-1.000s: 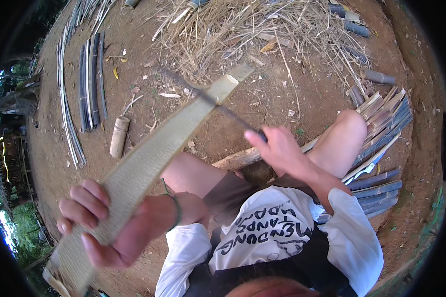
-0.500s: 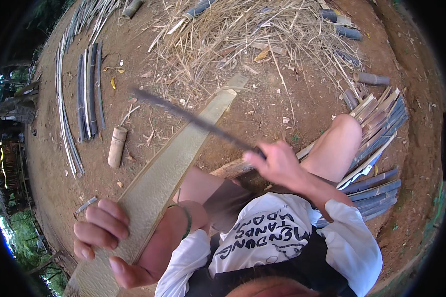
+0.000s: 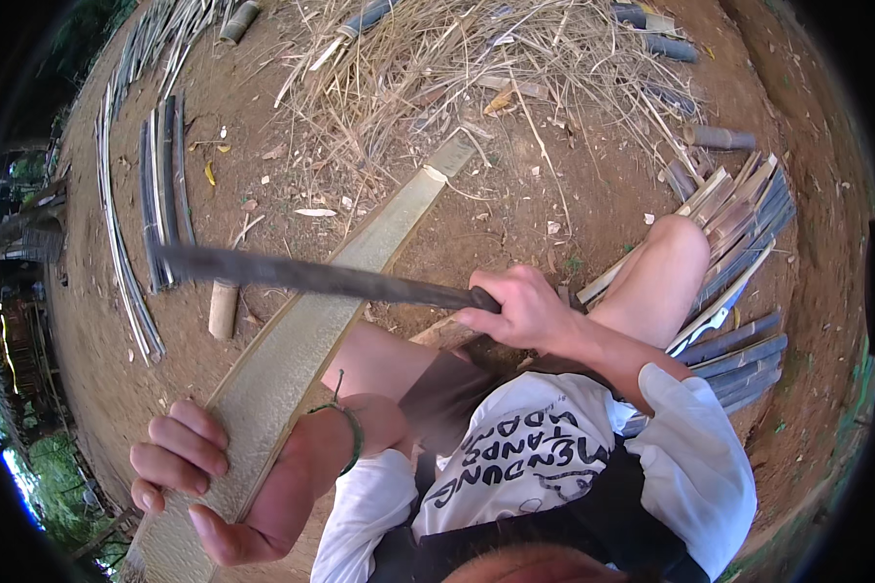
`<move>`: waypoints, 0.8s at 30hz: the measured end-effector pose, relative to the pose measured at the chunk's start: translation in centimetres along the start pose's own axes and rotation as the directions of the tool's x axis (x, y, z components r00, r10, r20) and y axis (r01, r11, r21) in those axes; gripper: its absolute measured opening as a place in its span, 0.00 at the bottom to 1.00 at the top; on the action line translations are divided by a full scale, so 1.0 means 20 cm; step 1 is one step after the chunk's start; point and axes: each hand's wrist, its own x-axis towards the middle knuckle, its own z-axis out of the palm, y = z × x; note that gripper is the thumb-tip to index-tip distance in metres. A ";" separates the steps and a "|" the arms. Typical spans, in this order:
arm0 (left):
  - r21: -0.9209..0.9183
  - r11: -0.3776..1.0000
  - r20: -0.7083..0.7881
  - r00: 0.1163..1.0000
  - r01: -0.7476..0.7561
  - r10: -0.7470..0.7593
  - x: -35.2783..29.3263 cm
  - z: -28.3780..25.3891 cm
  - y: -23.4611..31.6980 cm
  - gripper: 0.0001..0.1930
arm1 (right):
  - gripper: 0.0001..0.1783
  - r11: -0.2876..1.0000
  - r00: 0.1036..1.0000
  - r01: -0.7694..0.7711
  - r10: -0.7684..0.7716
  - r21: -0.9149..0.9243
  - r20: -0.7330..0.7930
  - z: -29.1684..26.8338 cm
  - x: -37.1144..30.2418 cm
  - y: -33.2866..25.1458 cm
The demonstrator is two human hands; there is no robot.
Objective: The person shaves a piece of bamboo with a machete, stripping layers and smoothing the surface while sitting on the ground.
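My left hand is wrapped around the near end of a long, flat split bamboo slat, its fingers over one edge and thumb by the other. The slat slants away to the ground, pale inner face up, and a thin curled shaving clings near its far tip. In my right hand is the handle of a long dark-bladed machete. Its blade points left and crosses over the slat, slightly blurred; whether it touches the slat I cannot tell.
A heap of bamboo shavings lies ahead. Split bamboo strips and a short bamboo piece are on the dirt at left. Beside my bent right knee lie stacked bamboo pieces and a white-handled tool.
The machete blade has swung nearer to me and more level across the slat. My left hand and the slat have shifted slightly left and nearer. A pale chip now shows on the ground.
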 end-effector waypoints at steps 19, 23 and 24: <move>-0.018 1.000 -0.018 1.000 0.005 -0.006 0.03 0.00 -0.05 0.17 | 0.44 0.763 0.779 -0.628 0.613 -0.154 -0.136 0.01 0.19 0.94; 0.037 0.999 -0.125 0.991 -0.038 0.043 0.02 -0.03 -0.04 0.16 | 0.35 0.911 0.912 -0.402 0.390 -0.090 -0.128 0.07 0.06 0.55; 0.061 0.996 -0.151 0.986 -0.066 0.075 0.04 -0.02 -0.05 0.15 | 0.35 0.945 0.947 -0.317 0.312 -0.080 -0.073 0.05 0.06 0.42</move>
